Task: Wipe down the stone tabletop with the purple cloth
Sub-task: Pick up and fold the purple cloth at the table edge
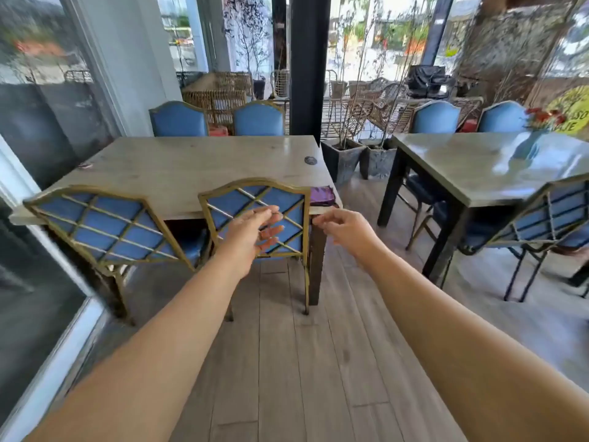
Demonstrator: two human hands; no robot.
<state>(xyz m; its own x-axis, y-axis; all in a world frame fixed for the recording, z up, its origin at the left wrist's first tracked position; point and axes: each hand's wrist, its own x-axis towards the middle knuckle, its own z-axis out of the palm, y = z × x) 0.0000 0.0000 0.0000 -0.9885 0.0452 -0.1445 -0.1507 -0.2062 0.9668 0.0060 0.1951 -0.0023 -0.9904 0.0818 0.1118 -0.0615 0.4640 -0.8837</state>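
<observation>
Blocked at frame centre by a lattice chair back [255, 215] against the bench [178, 167] near edge; open passage right of it, over bare floor [357, 218], toward the bench corner.

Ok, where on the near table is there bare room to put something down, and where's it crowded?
The tabletop is bare through its middle, from the small dark disc leftward to the small thing at the left edge. The near right corner is taken by the purple cloth. Two chair backs crowd the near edge.
</observation>
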